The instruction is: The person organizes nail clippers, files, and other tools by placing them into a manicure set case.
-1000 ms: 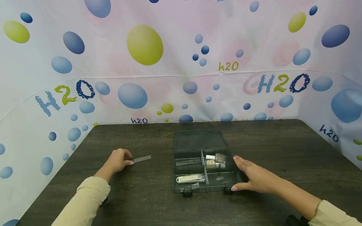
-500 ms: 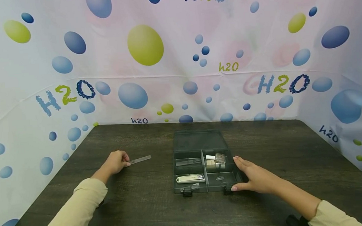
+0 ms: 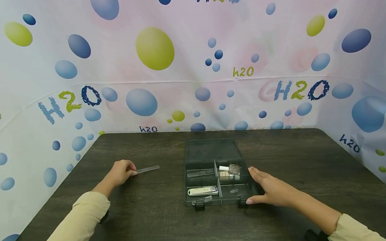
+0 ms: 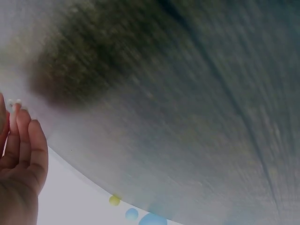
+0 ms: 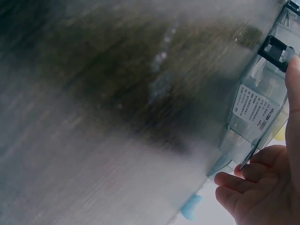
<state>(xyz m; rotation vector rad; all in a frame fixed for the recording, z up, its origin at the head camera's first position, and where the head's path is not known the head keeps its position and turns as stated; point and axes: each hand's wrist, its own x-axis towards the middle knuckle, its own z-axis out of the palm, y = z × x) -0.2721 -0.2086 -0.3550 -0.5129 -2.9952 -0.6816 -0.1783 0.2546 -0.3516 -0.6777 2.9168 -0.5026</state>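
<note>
In the head view my left hand (image 3: 120,172) pinches the near end of a thin translucent strip that looks like a nail file (image 3: 148,169), low over the table at left. The left wrist view shows only part of that hand (image 4: 23,159). My right hand (image 3: 271,187) rests against the right side of an open grey clear plastic box (image 3: 220,200), thumb at its front right latch (image 3: 242,202) and fingers stretched along the side. Inside lie a nail clipper (image 3: 202,191), a nail polish bottle (image 3: 234,169), another strip (image 3: 200,174) and small clear pieces (image 3: 233,190).
The box's lid (image 3: 213,150) leans back behind it. Dark wood-grain table (image 3: 159,222) surrounds the box. A printed curtain (image 3: 188,36) stands along the back and both sides. A label (image 5: 253,108) shows on the box in the right wrist view.
My left hand has drawn a little to the left, the strip shifting slightly with it. The right hand and the box stay where they were.
</note>
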